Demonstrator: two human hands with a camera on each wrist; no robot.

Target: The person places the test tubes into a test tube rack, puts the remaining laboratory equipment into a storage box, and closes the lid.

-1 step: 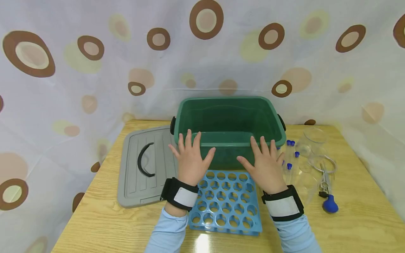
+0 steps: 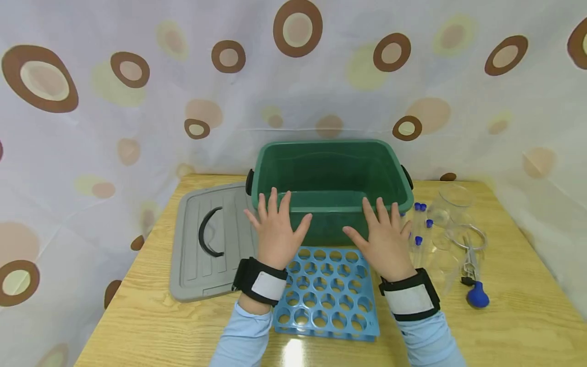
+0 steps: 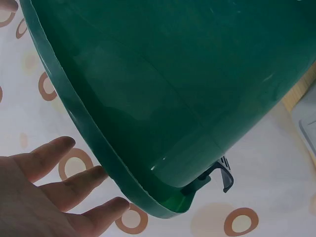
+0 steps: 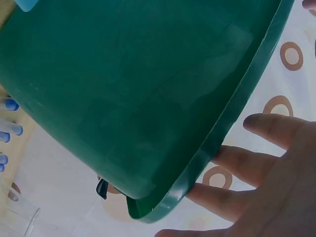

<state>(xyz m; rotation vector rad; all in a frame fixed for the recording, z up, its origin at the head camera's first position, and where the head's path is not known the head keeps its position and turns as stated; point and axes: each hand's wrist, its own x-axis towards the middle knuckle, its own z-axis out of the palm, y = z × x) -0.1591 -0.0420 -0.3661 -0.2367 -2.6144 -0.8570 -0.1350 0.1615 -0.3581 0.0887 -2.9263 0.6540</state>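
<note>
A deep green plastic bin (image 2: 330, 224) stands open-topped at the back of the table. My left hand (image 2: 277, 239) is spread with straight fingers at the left part of its front rim. In the left wrist view, fingertips (image 3: 98, 173) come right up to that rim. Toward the right end of the same rim, my right hand (image 2: 385, 242) is spread too, and its fingertips (image 4: 200, 190) meet the rim's edge in the right wrist view. Neither hand grips anything. Below and between the wrists lies a light blue tube rack (image 2: 327, 300) with rows of round holes.
A grey lid (image 2: 192, 270) with a black handle lies left of the bin. On the right are blue-capped tubes (image 2: 419, 240), clear glassware (image 2: 456, 196), a metal clamp-like tool (image 2: 470, 260) and a blue rubber bulb (image 2: 478, 295). A patterned curtain (image 2: 293, 102) hangs behind the table.
</note>
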